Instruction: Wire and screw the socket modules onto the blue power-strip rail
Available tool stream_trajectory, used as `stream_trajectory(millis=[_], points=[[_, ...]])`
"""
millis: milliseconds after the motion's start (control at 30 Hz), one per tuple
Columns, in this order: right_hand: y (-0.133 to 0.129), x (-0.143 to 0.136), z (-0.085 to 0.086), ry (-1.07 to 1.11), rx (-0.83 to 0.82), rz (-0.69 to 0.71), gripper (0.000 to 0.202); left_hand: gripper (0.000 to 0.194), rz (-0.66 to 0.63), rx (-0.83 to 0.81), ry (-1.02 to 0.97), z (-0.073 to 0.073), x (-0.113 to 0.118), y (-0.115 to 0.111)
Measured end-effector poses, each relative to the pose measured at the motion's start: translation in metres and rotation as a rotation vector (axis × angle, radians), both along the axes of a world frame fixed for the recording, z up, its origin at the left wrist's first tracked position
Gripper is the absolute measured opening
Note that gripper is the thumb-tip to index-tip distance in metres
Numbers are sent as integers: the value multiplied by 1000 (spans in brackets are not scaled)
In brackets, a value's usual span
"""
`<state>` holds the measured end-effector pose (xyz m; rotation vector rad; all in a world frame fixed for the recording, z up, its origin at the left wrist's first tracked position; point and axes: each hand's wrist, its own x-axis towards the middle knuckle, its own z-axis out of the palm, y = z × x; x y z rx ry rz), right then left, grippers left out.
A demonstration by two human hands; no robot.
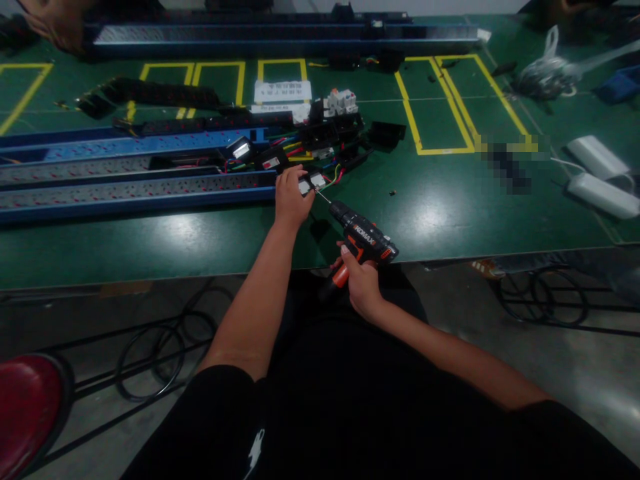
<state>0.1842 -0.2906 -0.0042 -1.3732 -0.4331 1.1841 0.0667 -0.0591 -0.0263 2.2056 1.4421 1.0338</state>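
Note:
My right hand [363, 283] is wrapped round the handle of a black and orange power drill [364, 235]. The drill's long bit points up and left, its tip close to a small white and black module [317, 180]. The fingers of my left hand [293, 197] are closed on this module at the right end of the nearest blue metal strip [200, 197]. Red, yellow and green wires [336, 175] run from the module to the right. Whether the tip touches a screw is too small to tell.
More blue strips [175, 143], black housings [387, 135] and white connectors [341, 101] lie behind my hands on the green table [440, 220]. White adapters [603, 193] lie at the right. Another person's hand [60, 23] is at the far left. A red stool [30, 413] stands lower left.

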Motion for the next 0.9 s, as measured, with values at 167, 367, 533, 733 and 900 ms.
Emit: stream_trajectory(millis=[167,367,533,733,900], points=[[2,2,4,104,30,5,69,56,3,-15,-7,-6,2,6],[6,4,6,182,41,5,66,57,3,-92,-2,-1,0,20],[8,8,10,264,48,-4,65,54,-10,-117,36,7,-2,27],[8,8,13,230,39,-18,63,51,-18,-132,51,12,-4,30],[9,2,17,123,28,-35,63,49,-22,-176,124,22,-6,29]])
